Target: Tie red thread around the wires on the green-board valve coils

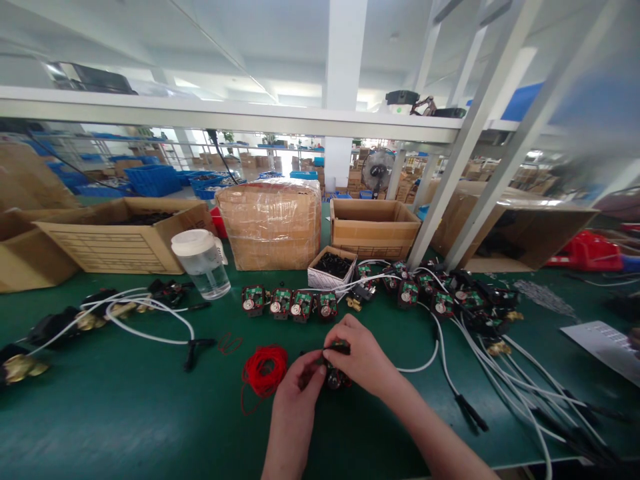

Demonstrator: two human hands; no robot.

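My left hand [300, 383] and my right hand [359, 350] meet over a small dark device [335, 379] on the green table, low in the middle of the head view. A round, shiny part shows on the device's front. The fingers of my right hand pinch a small black part [341, 348] at the top of it. My left thumb and fingertips are pinched together at its left side; what lies between them is hidden. Left of my left hand lies a coil of red wire [265, 371]. Behind my hands stand several similar devices with green circuit boards [301, 305].
A clear water jug [207, 270] with white lid stands at left. Cardboard boxes [270, 230] line the back, with a small box of black parts [334, 265] before them. Assemblies with white cables [505, 373] spread right, more [145, 310] left. A metal post [450, 153] rises at right.
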